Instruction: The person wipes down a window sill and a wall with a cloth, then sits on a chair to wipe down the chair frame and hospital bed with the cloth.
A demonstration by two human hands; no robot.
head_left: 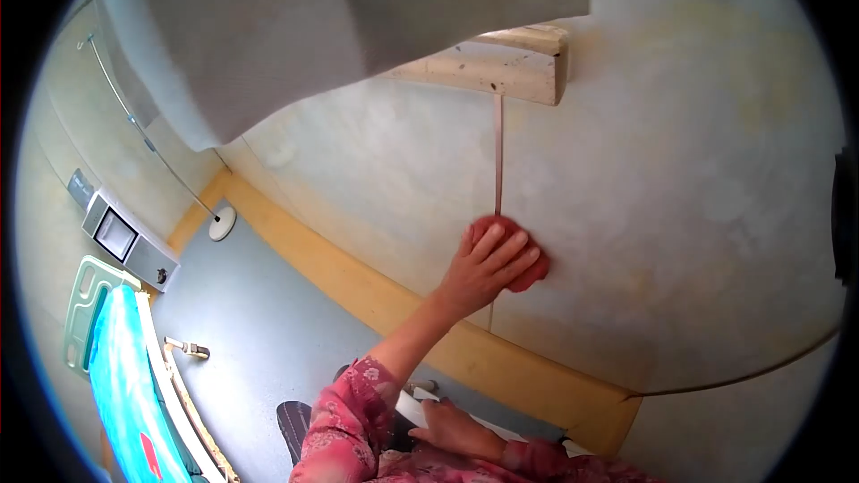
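Left hand [488,268] spread flat, pressing red cloth [528,259] beneath its fingers against wall [680,179]. Right hand [456,429] lower down, loosely curled on a white object [410,409].

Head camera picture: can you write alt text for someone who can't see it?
A left hand presses a red cloth flat against a pale plastered wall. The right hand holds a white object near a pink floral sleeve.

I take this for a hospital room: I see a bed [134,385] with a railed end, a wall panel [125,237], grey floor [259,322] and yellow skirting [376,291].
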